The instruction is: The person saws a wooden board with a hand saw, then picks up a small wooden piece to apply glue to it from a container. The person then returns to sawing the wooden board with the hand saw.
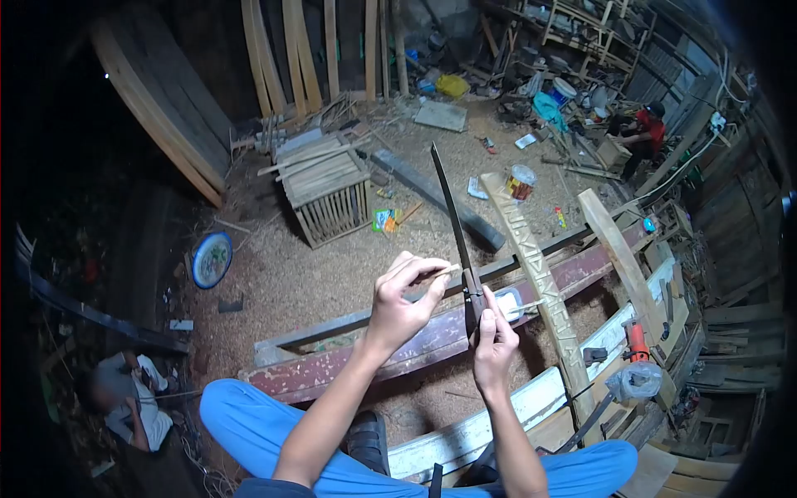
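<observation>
My right hand (495, 342) is closed around the dark handle of a long, narrow-bladed knife (451, 203). Its blade points up and away from me, with the tip high above the floor. Beside the lower blade, my left hand (407, 299) pinches a small pale sliver of wood (451, 270) between thumb and fingers. The sliver's end is close to the blade; whether they touch I cannot tell. Just behind my right hand sits a clear tub with white contents (509, 304). To the right lies a long carved plank (544, 286) with zigzag notches.
A worn red beam (357, 361) crosses in front of my knees, with a white-painted board (531, 398) nearer me. A red-handled tool (637, 342) lies to the right. Beyond stands a slatted crate (332, 207). Two people (137, 398) (646, 137) sit at left and far right.
</observation>
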Tool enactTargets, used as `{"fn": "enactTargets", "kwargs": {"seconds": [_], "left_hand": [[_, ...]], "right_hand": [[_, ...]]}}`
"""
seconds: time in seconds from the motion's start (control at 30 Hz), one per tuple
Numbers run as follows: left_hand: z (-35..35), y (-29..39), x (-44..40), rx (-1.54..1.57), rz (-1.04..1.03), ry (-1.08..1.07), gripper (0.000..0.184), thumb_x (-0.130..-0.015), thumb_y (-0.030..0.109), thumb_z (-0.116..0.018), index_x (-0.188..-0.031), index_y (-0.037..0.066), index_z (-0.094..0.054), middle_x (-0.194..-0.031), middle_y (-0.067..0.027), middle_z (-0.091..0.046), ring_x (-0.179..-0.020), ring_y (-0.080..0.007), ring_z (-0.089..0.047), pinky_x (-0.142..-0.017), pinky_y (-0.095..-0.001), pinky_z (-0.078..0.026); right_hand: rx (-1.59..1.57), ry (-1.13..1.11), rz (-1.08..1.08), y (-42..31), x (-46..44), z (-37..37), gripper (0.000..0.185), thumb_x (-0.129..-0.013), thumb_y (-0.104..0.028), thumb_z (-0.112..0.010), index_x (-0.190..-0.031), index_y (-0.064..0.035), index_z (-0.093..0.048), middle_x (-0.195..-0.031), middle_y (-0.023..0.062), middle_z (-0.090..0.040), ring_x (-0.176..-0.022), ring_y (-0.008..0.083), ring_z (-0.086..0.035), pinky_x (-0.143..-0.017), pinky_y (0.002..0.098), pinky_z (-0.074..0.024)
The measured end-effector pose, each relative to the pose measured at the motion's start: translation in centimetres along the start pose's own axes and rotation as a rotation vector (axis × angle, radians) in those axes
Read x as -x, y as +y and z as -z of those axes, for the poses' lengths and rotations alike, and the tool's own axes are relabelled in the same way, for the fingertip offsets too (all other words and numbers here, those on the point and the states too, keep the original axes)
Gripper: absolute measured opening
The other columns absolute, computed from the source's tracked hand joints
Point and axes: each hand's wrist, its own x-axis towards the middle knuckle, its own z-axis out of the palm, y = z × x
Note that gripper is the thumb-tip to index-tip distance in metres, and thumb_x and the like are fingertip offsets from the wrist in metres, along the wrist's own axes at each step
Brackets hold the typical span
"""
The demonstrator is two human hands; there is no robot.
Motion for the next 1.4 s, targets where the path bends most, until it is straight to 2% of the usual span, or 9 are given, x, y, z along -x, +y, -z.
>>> {"fn": "enactTargets", "kwargs": {"seconds": [0.07, 0.17, 0.2, 0.43, 0.53, 0.6, 0.83, 1.07, 1.4], "left_hand": [[0.9, 2.1, -0.9, 0.007, -0.108, -0.041, 0.018, -0.083, 0.001, -0.077, -0.101, 0.002, -0.074, -0.092, -0.0097, -0.074, -0.084, -0.0225, -0.067, -0.076, -0.0324, -0.053], [1.2, 3.9, -1.1, 0.026, -0.239, -0.098, 0.018, -0.081, 0.0, -0.079, -0.097, 0.005, -0.075, -0.092, -0.0073, -0.075, -0.083, -0.0221, -0.065, -0.075, -0.0327, -0.051], [1.1, 4.0, -0.8, 0.023, -0.24, -0.129, 0.019, -0.08, -0.001, -0.078, -0.098, 0.004, -0.075, -0.093, -0.0076, -0.074, -0.084, -0.0228, -0.065, -0.076, -0.0338, -0.052], [-1.7, 3.7, 2.9, 0.122, -0.23, -0.291, 0.028, -0.081, -0.004, -0.074, -0.108, 0.002, -0.072, -0.096, -0.0105, -0.072, -0.087, -0.0285, -0.063, -0.077, -0.037, -0.052], [-1.9, 5.3, 3.9, 0.161, -0.131, -0.304, 0.022, -0.087, 0.001, -0.073, -0.109, 0.001, -0.07, -0.096, -0.0115, -0.072, -0.087, -0.0238, -0.065, -0.077, -0.0344, -0.052], [-1.6, 6.5, 4.5, 0.413, 0.368, -0.387, 0.017, -0.095, 0.009, -0.07, -0.109, -0.001, -0.069, -0.098, -0.0112, -0.073, -0.088, -0.0166, -0.067, -0.078, -0.0315, -0.053], [-0.2, 7.5, 5.0, 0.44, 0.496, -0.619, 0.023, -0.101, 0.018, -0.066, -0.114, -0.001, -0.07, -0.095, -0.0079, -0.074, -0.086, -0.0096, -0.065, -0.073, -0.0283, -0.053], [-0.9, 7.6, 5.5, 0.264, 0.064, -0.44, 0.025, -0.092, 0.013, -0.073, -0.115, 0.002, -0.072, -0.097, -0.0122, -0.074, -0.078, -0.0206, -0.065, -0.071, -0.0328, -0.052], [-1.7, 7.2, 5.1, 0.225, -0.131, -0.45, 0.02, -0.089, 0.01, -0.073, -0.107, 0.003, -0.074, -0.09, -0.0106, -0.071, -0.075, -0.0249, -0.061, -0.07, -0.034, -0.051]], "right_hand": [[0.011, 0.031, 0.299, -2.5, -1.0, 1.2, 0.043, -0.103, -0.015, -0.057, -0.142, 0.0023, -0.056, -0.13, 0.0203, -0.068, -0.116, 0.0215, -0.066, -0.101, 0.0348, -0.0488], [-0.057, -0.045, 0.222, -6.1, -1.1, 3.1, 0.043, -0.1, -0.01, -0.062, -0.141, 0.0015, -0.057, -0.132, 0.0204, -0.067, -0.12, 0.0209, -0.064, -0.102, 0.0338, -0.048], [-0.023, -0.091, 0.344, -5.7, -1.5, 3.8, 0.044, -0.097, -0.006, -0.066, -0.14, 0.0015, -0.059, -0.135, 0.0205, -0.066, -0.122, 0.0206, -0.063, -0.102, 0.0329, -0.048], [-0.141, -0.135, 0.229, -3.1, 1.4, 4.8, 0.029, -0.096, -0.006, -0.07, -0.124, 0.002, -0.071, -0.115, 0.0149, -0.075, -0.105, 0.0156, -0.07, -0.091, 0.0285, -0.0537], [-0.185, -0.089, 0.218, -3.9, 2.4, 5.2, 0.031, -0.094, -0.003, -0.072, -0.124, 0.003, -0.07, -0.111, 0.0133, -0.075, -0.1, 0.0145, -0.07, -0.087, 0.0278, -0.0546], [-0.215, -0.088, 0.211, -4.3, 2.8, 6.0, 0.035, -0.092, -0.001, -0.074, -0.126, 0.003, -0.069, -0.111, 0.0112, -0.074, -0.098, 0.0138, -0.069, -0.087, 0.0268, -0.0545], [-0.211, -0.16, 0.11, -4.2, 4.8, 7.5, 0.031, -0.091, 0.0, -0.075, -0.121, 0.0027, -0.072, -0.111, 0.0128, -0.075, -0.1, 0.0147, -0.07, -0.088, 0.0262, -0.0541], [-0.315, -0.132, 0.025, -3.8, 5.4, 7.7, 0.027, -0.092, 0.002, -0.073, -0.119, 0.0046, -0.072, -0.112, 0.0134, -0.075, -0.1, 0.0159, -0.07, -0.089, 0.0279, -0.0558], [-0.241, -0.107, 0.103, -4.0, 5.9, 9.1, 0.023, -0.09, 0.001, -0.074, -0.113, 0.0057, -0.073, -0.107, 0.0136, -0.075, -0.095, 0.0163, -0.072, -0.086, 0.0285, -0.0581]]}}
